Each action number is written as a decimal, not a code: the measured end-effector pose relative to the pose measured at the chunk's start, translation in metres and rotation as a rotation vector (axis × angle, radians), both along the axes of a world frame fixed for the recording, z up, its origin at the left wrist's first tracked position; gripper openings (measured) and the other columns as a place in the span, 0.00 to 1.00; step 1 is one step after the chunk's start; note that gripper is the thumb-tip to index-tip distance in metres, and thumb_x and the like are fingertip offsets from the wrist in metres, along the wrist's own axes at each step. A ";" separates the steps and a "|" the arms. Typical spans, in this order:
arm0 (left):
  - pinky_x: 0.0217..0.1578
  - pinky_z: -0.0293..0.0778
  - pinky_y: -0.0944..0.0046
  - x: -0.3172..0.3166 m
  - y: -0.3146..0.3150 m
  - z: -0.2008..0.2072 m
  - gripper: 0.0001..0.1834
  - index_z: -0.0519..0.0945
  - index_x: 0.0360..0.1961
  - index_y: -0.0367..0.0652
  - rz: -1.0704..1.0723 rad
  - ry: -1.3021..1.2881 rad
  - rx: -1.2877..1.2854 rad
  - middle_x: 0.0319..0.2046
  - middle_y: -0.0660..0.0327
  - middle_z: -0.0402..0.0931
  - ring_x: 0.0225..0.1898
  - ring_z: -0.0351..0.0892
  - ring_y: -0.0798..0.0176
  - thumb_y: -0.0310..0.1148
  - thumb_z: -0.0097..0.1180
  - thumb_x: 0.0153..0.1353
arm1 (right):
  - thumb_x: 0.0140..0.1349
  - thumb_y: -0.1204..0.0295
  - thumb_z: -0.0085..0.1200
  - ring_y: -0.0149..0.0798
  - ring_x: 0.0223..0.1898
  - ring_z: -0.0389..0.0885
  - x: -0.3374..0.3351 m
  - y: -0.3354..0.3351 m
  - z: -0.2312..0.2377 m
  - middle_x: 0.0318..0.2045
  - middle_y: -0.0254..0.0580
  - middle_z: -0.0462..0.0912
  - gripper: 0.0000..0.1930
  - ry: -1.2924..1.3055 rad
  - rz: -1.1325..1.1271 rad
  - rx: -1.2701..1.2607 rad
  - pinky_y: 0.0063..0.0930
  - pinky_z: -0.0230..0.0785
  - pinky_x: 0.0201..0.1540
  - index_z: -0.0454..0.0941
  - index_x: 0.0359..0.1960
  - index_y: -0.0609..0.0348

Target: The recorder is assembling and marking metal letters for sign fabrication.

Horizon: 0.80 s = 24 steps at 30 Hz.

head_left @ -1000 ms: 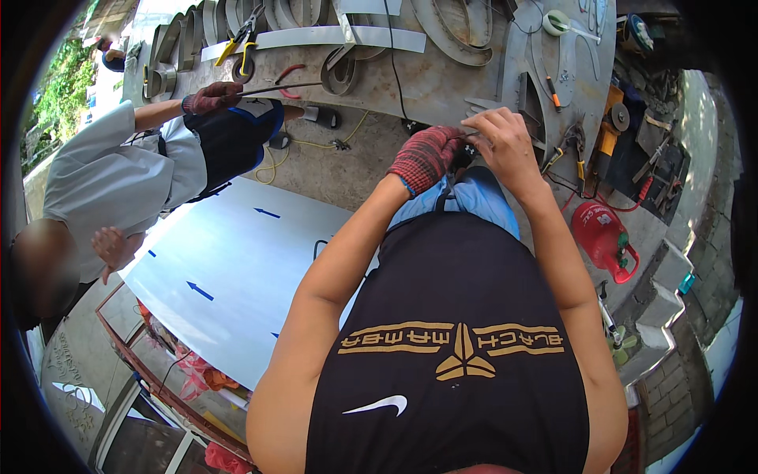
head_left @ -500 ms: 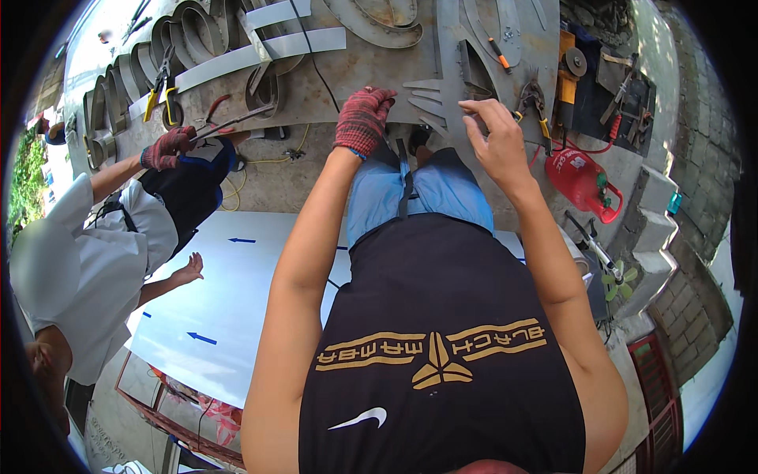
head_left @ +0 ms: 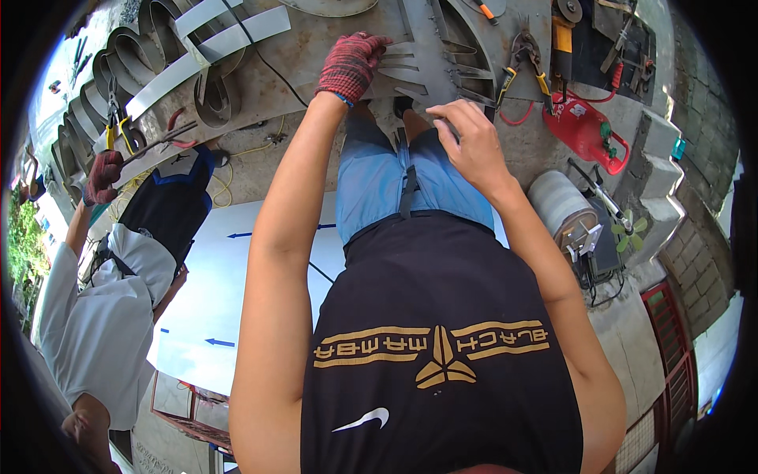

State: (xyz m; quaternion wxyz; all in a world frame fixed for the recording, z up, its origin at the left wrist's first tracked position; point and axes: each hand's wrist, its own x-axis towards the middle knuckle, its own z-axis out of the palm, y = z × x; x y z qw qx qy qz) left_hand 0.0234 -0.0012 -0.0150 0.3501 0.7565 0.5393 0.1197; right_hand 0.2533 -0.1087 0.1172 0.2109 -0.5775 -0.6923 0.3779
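A grey sheet-metal strip [head_left: 433, 67] with pointed fins cut along its sides lies over the table's near edge. My left hand [head_left: 353, 65], in a red-and-black knit glove, is closed at the tip of an upper fin on its left side. My bare right hand [head_left: 474, 142] is at the strip's near end, with fingers curled over it and the thumb below; the exact contact is partly hidden. To the right, yellow-and-black-handled snips [head_left: 525, 67] lie on the metal table beside the strip.
Curled metal bands [head_left: 146, 39] and pale flat strips [head_left: 209, 55] cover the table's left side. A co-worker's gloved hand [head_left: 103, 178] holds a tool there. A red tank [head_left: 584, 130], an angle grinder [head_left: 564, 31] and a grey cylinder [head_left: 560, 205] are at the right. Behind me is a white sheet [head_left: 213, 292].
The finned strip has shifted and tilted, and fins on its right side now show. Both hands sit higher and further left in view. The co-worker's gloved hand has moved left and down.
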 end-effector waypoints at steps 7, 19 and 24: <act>0.54 0.76 0.49 0.007 -0.004 0.001 0.17 0.85 0.55 0.58 -0.008 0.035 0.030 0.49 0.55 0.82 0.50 0.78 0.43 0.31 0.57 0.67 | 0.64 0.76 0.57 0.51 0.45 0.80 -0.021 -0.002 -0.034 0.39 0.47 0.82 0.09 0.012 0.011 -0.085 0.44 0.74 0.50 0.83 0.45 0.61; 0.52 0.77 0.48 0.006 -0.002 -0.006 0.18 0.85 0.55 0.59 -0.016 0.022 0.038 0.48 0.56 0.82 0.48 0.79 0.43 0.33 0.59 0.64 | 0.66 0.71 0.56 0.56 0.50 0.81 -0.050 0.014 -0.072 0.44 0.52 0.84 0.12 0.103 -0.174 -0.332 0.47 0.73 0.56 0.83 0.47 0.62; 0.53 0.75 0.47 0.008 0.000 -0.001 0.17 0.84 0.56 0.54 -0.048 0.039 0.062 0.47 0.51 0.81 0.49 0.78 0.41 0.30 0.56 0.67 | 0.66 0.70 0.54 0.56 0.50 0.82 -0.048 0.014 -0.078 0.45 0.52 0.84 0.12 0.103 -0.186 -0.330 0.47 0.73 0.57 0.83 0.47 0.61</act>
